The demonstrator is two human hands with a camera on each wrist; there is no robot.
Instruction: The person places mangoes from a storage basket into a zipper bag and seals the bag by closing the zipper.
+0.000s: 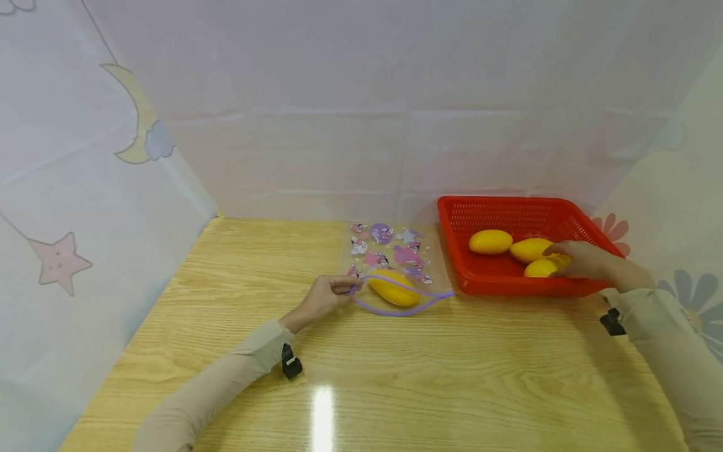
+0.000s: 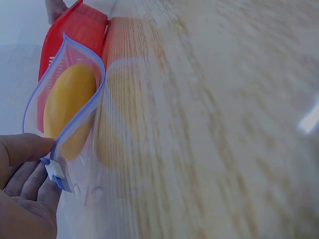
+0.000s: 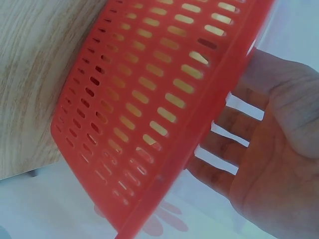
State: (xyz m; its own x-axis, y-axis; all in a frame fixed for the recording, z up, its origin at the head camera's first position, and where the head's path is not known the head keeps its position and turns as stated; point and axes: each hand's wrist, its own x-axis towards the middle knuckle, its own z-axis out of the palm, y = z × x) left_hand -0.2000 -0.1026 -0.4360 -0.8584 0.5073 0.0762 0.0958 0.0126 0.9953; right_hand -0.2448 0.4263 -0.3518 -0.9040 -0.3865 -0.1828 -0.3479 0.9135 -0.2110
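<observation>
My left hand point(image 1: 330, 294) pinches the edge of a clear zip bag point(image 2: 34, 107) beside its white slider point(image 2: 55, 170). The bag has a purple zip strip and a printed cartoon pattern, and its mouth gapes toward me. Inside it lies one yellow mango point(image 1: 393, 288). My right hand point(image 1: 587, 260) reaches over the near right side of a red basket point(image 1: 508, 286), fingers spread about a yellow mango point(image 1: 540, 269). In the right wrist view the basket wall hides those fingertips, so contact is not clear.
Other yellow mangoes point(image 1: 491, 242) lie in the basket, left of my right hand. Bag and basket stand near the back of a wooden table point(image 1: 452, 376). Pale printed sheets point(image 1: 316, 157) hang behind and at both sides.
</observation>
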